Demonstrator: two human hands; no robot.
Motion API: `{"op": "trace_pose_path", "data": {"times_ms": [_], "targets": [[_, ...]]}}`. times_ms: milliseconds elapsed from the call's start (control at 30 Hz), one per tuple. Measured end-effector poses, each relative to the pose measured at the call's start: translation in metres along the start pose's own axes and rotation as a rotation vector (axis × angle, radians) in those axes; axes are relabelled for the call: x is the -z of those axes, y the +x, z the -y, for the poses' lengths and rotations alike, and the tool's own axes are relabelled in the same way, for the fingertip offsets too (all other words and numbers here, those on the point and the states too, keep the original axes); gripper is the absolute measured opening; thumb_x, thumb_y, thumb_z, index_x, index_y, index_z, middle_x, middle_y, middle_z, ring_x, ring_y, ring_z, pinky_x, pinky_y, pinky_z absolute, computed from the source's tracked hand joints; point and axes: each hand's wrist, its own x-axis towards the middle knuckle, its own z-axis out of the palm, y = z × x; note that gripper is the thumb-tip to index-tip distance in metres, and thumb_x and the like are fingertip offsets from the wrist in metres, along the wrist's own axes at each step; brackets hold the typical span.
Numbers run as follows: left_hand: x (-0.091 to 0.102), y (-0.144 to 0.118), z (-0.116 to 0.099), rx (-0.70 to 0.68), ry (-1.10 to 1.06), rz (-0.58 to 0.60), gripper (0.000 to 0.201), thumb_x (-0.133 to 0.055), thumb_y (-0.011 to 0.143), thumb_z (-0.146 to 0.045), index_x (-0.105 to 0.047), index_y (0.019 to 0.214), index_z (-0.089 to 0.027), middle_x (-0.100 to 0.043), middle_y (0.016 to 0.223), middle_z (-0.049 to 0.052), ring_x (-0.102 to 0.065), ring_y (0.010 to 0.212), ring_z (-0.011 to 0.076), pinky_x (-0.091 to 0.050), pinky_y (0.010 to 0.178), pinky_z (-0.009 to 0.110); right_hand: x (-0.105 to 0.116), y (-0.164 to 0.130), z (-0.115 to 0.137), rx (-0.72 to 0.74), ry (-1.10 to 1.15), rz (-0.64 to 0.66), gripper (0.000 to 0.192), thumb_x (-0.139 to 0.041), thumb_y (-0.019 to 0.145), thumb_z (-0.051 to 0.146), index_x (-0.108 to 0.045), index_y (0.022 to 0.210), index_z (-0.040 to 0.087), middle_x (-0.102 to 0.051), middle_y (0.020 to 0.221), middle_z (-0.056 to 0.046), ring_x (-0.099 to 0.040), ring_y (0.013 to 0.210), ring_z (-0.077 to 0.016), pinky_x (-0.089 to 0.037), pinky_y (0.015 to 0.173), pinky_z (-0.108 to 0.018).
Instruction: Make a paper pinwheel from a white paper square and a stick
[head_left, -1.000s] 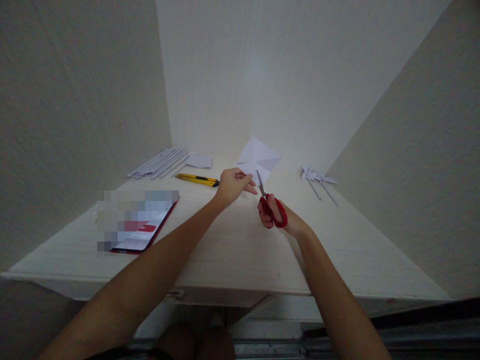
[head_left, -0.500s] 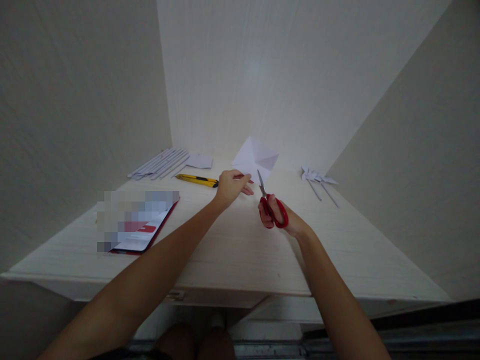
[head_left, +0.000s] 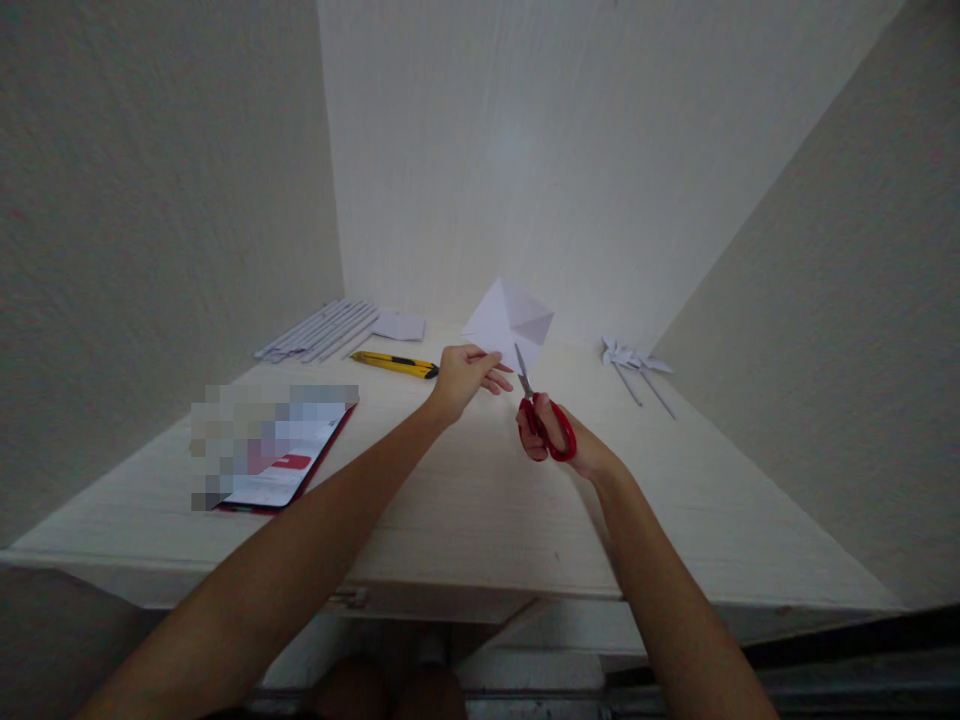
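Pale wooden desk (head_left: 465, 520): left hand (head_left: 463, 373) pinches creased white paper square (head_left: 510, 322); right hand (head_left: 559, 437) grips red-handled scissors (head_left: 541, 413).

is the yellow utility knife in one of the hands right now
No, the yellow utility knife lies on the table; the left hand pinches the white paper and the right hand holds the red scissors.

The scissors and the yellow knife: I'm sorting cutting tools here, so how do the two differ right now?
The scissors have red handles; the utility knife is yellow and black. The scissors are gripped in the right hand, blades pointing up at the folded white paper held by the left hand; the utility knife lies flat on the table, untouched. Both are cutting tools.
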Motion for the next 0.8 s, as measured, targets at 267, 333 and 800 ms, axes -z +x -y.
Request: {"op": "trace_pose_path", "data": {"times_ms": [267,333,800], "targets": [[-0.0007,-0.0002,-0.0005,0.006,-0.001,-0.001,0.018,-0.052,0.076,-0.012,-0.052,0.059,-0.007,-0.068,0.068,0.015,-0.06,0.043,0.0126,-0.042,0.038,0.019,0.0009,0.0004,-0.0021,0.009,-0.015,-0.01,0.046,-0.031,0.083,0.059,-0.041,0.067,0.017,-0.03,0.05,0.007,-0.026,0.04,-0.0049,-0.021,0.04,-0.021],[-0.0008,-0.0003,-0.0006,0.003,0.001,0.0,0.018,-0.052,0.076,-0.012,-0.052,0.058,-0.007,-0.068,0.068,0.015,-0.06,0.042,0.0124,-0.042,0.038,0.019,0.0008,0.0005,-0.0023,0.011,-0.021,-0.017,0.046,-0.032,0.083,0.059,-0.041,0.066,0.017,-0.031,0.049,0.006,-0.027,0.04,-0.0049,-0.022,0.04,-0.021],[-0.0008,-0.0002,-0.0003,0.009,0.011,0.007,0.018,-0.053,0.076,-0.012,-0.051,0.058,-0.008,-0.068,0.067,0.015,-0.06,0.044,0.0123,-0.043,0.039,0.02,-0.0032,-0.0013,0.0053,-0.038,-0.053,-0.063,0.049,-0.036,0.079,0.062,-0.04,0.06,0.017,-0.031,0.045,0.007,-0.026,0.037,-0.0044,-0.02,0.037,-0.02]]}}
